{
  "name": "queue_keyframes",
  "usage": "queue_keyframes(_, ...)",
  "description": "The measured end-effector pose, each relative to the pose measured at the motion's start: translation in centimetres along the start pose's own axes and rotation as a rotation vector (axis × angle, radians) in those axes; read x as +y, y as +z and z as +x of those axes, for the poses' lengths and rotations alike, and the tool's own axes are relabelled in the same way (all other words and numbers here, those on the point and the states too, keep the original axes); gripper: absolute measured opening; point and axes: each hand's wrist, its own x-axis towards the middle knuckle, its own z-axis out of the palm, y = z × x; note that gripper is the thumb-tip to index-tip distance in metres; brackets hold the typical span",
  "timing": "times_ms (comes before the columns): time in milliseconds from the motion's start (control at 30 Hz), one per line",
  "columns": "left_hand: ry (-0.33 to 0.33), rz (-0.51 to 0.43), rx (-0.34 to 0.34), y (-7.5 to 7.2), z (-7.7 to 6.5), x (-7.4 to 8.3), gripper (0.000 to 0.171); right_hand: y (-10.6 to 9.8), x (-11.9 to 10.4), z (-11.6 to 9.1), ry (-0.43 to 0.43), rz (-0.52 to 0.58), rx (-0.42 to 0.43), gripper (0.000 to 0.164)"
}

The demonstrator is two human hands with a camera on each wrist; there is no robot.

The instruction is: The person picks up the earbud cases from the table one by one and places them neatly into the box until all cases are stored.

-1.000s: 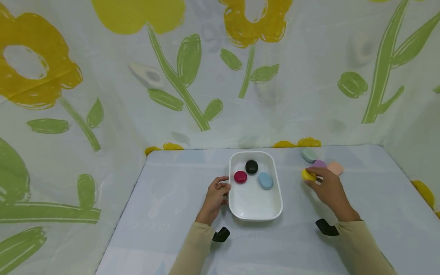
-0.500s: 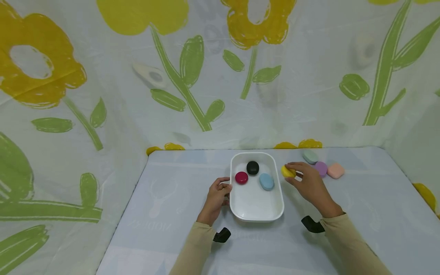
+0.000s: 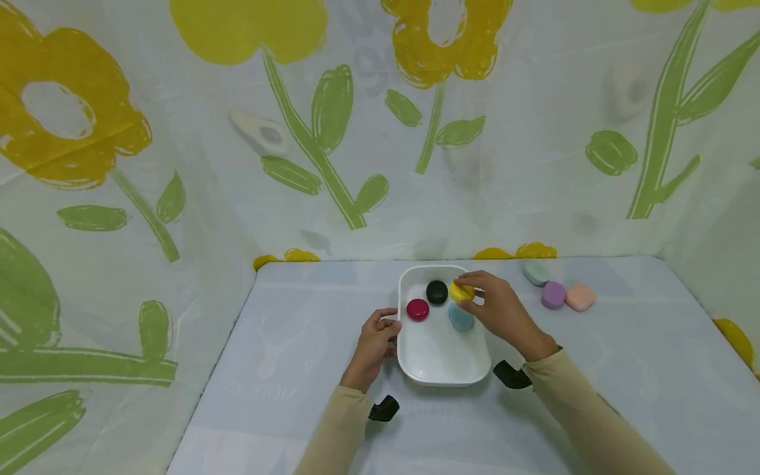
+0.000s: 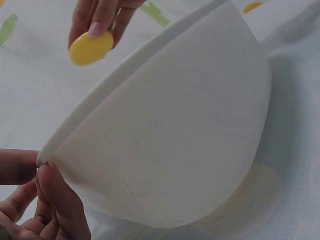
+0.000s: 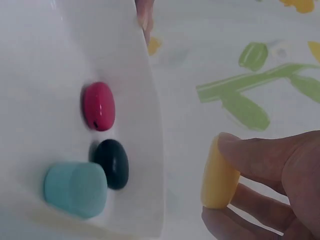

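A white tray with rounded corners stands on the table. My left hand pinches its left rim between thumb and fingers; the left wrist view shows this grip at the tray's edge. Over the tray's right part, my right hand holds a yellow rounded piece between thumb and fingertips. Inside the tray lie a red round piece, a black round piece and a light blue oval piece, which the right hand's fingers overlap in the head view.
Right of the tray, a pale green piece, a purple piece and a peach piece lie close together near the table's back edge. A flower-printed curtain rises behind the table.
My right hand has carried the yellow piece leftward, from beside the purple piece to over the tray. The left hand keeps its hold on the rim.
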Motion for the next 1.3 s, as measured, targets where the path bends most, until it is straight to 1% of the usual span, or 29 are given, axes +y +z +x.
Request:
queue_keyframes(100, 0.003, 0.002, -0.003, 0.0, -0.1, 0.0, 0.037, 0.8, -0.5, 0.5, -0.038, 0.006, -0.032, 0.040)
queue_keyframes(200, 0.004, 0.003, -0.003, 0.0, -0.1, 0.0, 0.037, 1.5, -0.9, 1.0, -0.064, -0.012, -0.073, 0.039)
queue_keyframes(333, 0.005, 0.010, 0.002, 0.0, -0.1, 0.0, 0.037, 2.4, -1.4, 1.4, -0.076, -0.046, -0.131, 0.038)
queue_keyframes(600, 0.009, 0.018, -0.003, 0.0, -0.1, -0.1, 0.038, 3.8, -2.0, 2.2, -0.029, -0.080, -0.254, 0.036)
queue_keyframes(767, 0.004, 0.015, -0.004, -0.1, 0.0, -0.1, 0.038, 4.3, -2.3, 2.4, -0.035, -0.105, -0.309, 0.034)
queue_keyframes(933, 0.001, 0.007, -0.006, -0.1, 0.0, -0.1, 0.037, 4.7, -2.6, 2.5, -0.052, -0.096, -0.341, 0.033)
queue_keyframes(1200, 0.003, -0.002, -0.009, -0.1, 0.1, -0.1, 0.037, 5.5, -2.6, 2.4, -0.109, -0.080, -0.350, 0.031)
queue_keyframes(1300, 0.000, -0.004, -0.009, -0.1, 0.0, -0.1, 0.037, 5.7, -2.4, 2.3, -0.111, -0.067, -0.350, 0.030)
